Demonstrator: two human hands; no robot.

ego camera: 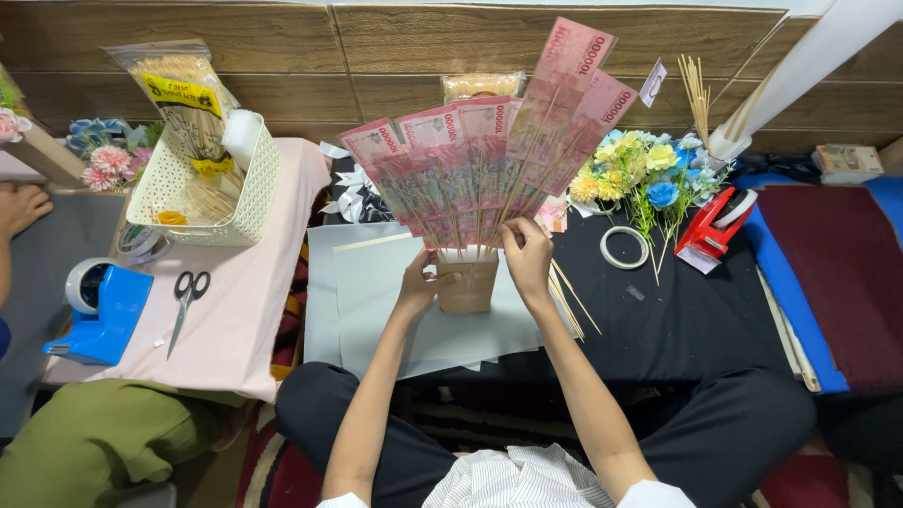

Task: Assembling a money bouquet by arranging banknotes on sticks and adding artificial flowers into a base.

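A fan of pink banknotes (489, 155) fixed on thin wooden sticks stands up out of a small brown block-shaped base (467, 282). My left hand (420, 282) grips the left side of that base. My right hand (527, 256) pinches the sticks at the base's upper right, just under the notes. The base rests on pale grey paper sheets (376, 310) spread on the floor in front of my crossed legs. Loose wooden sticks (570, 303) lie just right of my right wrist.
Left: a low pink-covered table (245, 320) with scissors (186, 299), a white basket (246, 202) of bagged sticks and a blue tape dispenser (102, 310). Right: artificial flowers (649, 179), a tape ring (625, 247), a red tape dispenser (715, 226). Another person's hand (19, 207) at far left.
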